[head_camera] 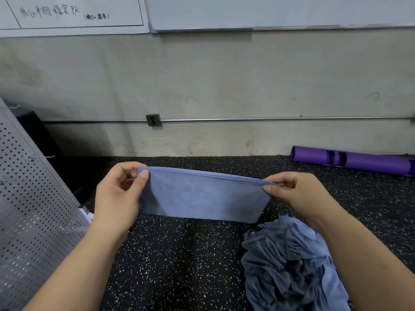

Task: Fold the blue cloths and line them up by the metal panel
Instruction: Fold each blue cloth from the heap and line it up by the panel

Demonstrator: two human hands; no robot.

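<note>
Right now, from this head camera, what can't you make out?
Head view only.
Held blue cloth: how many layers; its front face hides them.
Crumpled blue pile: number of cloths; folds, the right forearm and the bottom edge hide it.
Metal panel: cut off by the left edge.
Wall writing: too blurred to read.

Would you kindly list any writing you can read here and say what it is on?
"PK", after handwritten Chinese characters I cannot read surely: white sheet, top left.
Bracketed note beside it: too blurred to read.
Nothing else bears readable text.
</note>
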